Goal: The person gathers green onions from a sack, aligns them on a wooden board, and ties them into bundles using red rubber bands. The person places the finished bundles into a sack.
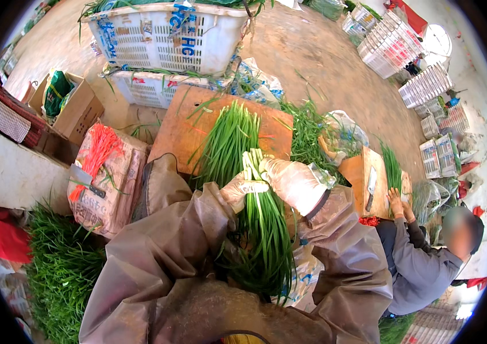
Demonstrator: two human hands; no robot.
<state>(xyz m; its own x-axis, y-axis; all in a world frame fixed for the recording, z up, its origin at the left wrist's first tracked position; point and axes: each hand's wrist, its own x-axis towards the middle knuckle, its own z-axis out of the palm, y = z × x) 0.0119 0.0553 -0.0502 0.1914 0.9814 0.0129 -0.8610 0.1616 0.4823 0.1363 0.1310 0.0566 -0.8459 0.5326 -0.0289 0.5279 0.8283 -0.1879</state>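
Note:
In the middle of the head view my left hand point(239, 191), in a pale glove, grips a bunch of long green leafy stalks point(265, 223) near its pale cut ends. My right hand point(284, 174), gloved too, closes on the same ends from the right. The leaves hang down towards my lap. Just beyond my hands, another green bunch point(234, 137) lies on a wooden board point(179, 116), with red ties beside it. To the left, orange-red ties point(99, 148) and a cleaver point(86, 180) rest on a wrapped package point(116, 167).
White plastic crates point(148, 43) stand beyond the board. Loose greens point(305, 133) and a plastic bag point(346, 129) lie right of it. A large heap of greens point(62, 271) is at lower left, below a cardboard box point(78, 112). A co-worker point(419, 266) sits right, by a board with a knife point(371, 187).

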